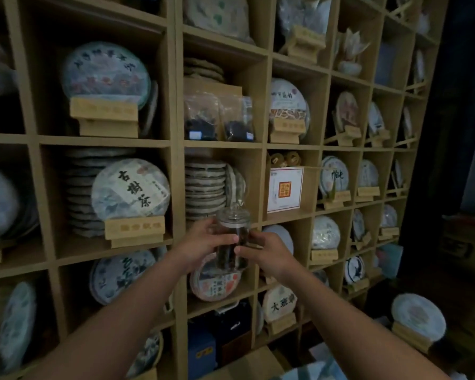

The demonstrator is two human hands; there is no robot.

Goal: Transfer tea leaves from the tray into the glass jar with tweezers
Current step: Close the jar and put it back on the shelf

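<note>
1. Both hands hold the glass jar (pixel 232 242) between them at chest height in front of the shelving; the left hand (pixel 203 242) wraps its fingers round the jar's left side, thumb across the front, and the right hand (pixel 263 252) pinches the right side with its fingertips; neither hand is spread wide.
2. Dark tea leaves (pixel 229 252) show through the glass in the lower part of the jar; a clear glass lid (pixel 235 215) with a knob sits on top, so the jar appears closed.
3. No tray and no tweezers are in view; by my judgement the picking step is not under way at this moment, and the jar is being carried or put away at the wooden shelf unit (pixel 176 144).
4. Behind the jar stand wrapped round tea cakes (pixel 130 192) on small wooden stands, and a stack of unwrapped cakes (pixel 205 185) fills the cubby just above the hands.
5. Risks, as I judge them: the lid looks merely rested on the mouth, so a tilt could let it slide off and break; smooth glass held partly by fingertips could slip; the light is dim, and a misjudged reach could knock the jar against a shelf edge or topple a propped cake.
</note>
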